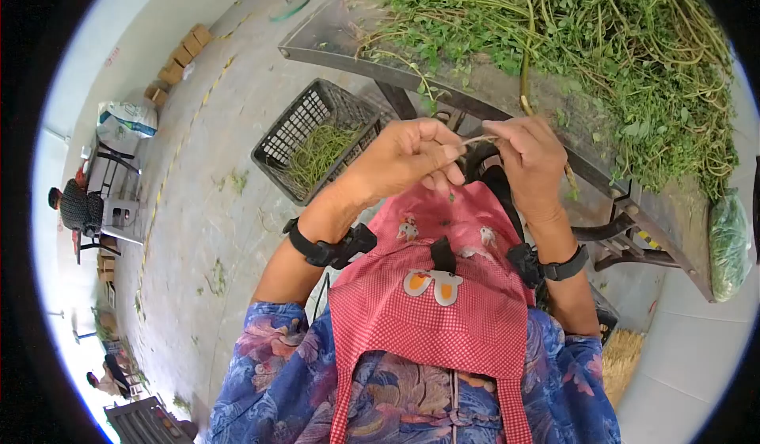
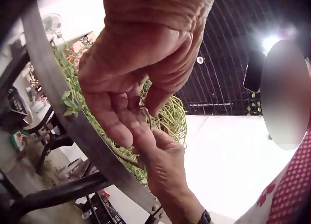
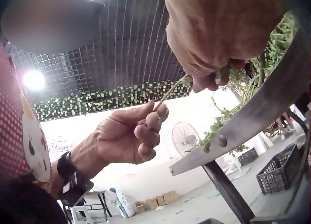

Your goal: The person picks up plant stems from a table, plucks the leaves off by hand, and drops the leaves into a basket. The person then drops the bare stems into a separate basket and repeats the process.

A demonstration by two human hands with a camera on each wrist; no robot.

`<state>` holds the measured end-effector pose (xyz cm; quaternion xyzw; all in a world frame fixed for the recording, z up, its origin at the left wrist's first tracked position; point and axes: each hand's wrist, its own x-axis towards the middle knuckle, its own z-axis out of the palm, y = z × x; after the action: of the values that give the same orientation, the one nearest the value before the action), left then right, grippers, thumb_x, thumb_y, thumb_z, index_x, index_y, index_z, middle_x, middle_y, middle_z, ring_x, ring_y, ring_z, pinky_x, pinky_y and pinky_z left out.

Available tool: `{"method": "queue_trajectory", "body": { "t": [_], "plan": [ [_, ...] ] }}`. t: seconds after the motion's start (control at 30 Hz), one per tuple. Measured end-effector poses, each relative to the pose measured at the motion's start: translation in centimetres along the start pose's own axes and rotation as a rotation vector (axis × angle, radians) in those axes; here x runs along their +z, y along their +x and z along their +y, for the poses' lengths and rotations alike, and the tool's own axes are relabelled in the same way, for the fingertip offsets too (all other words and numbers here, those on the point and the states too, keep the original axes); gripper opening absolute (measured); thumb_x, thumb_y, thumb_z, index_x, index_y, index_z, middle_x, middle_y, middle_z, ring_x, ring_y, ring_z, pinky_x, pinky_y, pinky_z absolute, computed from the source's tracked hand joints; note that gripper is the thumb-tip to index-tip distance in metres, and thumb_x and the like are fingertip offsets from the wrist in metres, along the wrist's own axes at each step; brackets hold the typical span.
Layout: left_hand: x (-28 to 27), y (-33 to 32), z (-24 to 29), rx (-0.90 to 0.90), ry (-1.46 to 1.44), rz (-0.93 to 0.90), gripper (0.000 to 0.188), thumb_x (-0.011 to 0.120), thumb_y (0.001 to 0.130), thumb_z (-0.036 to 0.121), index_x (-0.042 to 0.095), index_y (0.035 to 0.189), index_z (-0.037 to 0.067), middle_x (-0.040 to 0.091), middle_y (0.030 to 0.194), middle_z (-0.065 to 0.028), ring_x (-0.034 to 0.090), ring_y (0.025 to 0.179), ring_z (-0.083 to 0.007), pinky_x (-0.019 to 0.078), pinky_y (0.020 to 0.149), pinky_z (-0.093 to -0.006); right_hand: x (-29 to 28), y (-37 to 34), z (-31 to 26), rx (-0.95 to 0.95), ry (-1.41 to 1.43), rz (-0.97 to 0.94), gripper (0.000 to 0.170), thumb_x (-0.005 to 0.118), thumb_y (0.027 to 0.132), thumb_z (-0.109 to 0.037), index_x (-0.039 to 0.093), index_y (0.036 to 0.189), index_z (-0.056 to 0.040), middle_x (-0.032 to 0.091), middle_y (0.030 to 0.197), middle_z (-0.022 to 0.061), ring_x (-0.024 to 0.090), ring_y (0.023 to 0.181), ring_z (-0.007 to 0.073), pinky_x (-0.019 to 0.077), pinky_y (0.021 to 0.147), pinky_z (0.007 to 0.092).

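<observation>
My left hand (image 1: 412, 155) pinches one end of a thin stem strip (image 1: 478, 138) between thumb and fingertips, over the lap. The strip spans the short gap to my right hand (image 1: 530, 159), whose curled fingers grip its other end. In the right wrist view the pale strip (image 3: 170, 94) runs taut and slanted between the two hands. A thicker brownish stem (image 1: 525, 80) passes behind the right hand, along the table edge. Ahead, a big heap of leafy green stems (image 1: 602, 56) covers much of the dark table (image 1: 332, 44).
A black plastic crate (image 1: 289, 119) on the floor at left holds bare green stems (image 1: 321, 155). A filled clear bag (image 1: 727, 246) lies at the table's right end. Cardboard boxes (image 1: 184, 52) line the far wall. Another person (image 1: 77, 205) sits far left. Leaf scraps litter the floor.
</observation>
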<state>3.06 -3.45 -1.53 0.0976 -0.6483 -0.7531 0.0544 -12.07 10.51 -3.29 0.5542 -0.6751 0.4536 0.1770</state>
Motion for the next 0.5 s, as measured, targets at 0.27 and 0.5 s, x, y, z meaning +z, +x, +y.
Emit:
{"method": "queue_trajectory", "body": {
  "t": [0.27,0.5],
  "plan": [
    [1.0,1.0,-1.4,0.032,0.017,0.019,0.022,0.051,0.093,0.021,0.061,0.093,0.001,0.062,0.068,-0.0039,0.055,0.054,-0.0081,0.0447,0.053,-0.0198,0.1,-0.9,-0.2,0.337,0.461,-0.219,0.031,0.066,0.068,0.001,0.064,0.098,-0.0045,0.064,0.084,0.009,0.062,0.078,0.0197,0.0478,0.072,0.0284],
    [0.9,0.9,-1.4,0.04,0.021,0.059,0.022,0.052,0.093,0.021,0.061,0.092,0.001,0.061,0.067,-0.0027,0.054,0.055,-0.007,0.0436,0.053,-0.019,-1.0,-0.5,-1.0,0.517,0.666,-0.359,0.023,0.068,0.075,-0.008,0.064,0.097,-0.0014,0.065,0.082,0.0073,0.06,0.08,0.0126,0.0462,0.073,0.0251]
  ]
}}
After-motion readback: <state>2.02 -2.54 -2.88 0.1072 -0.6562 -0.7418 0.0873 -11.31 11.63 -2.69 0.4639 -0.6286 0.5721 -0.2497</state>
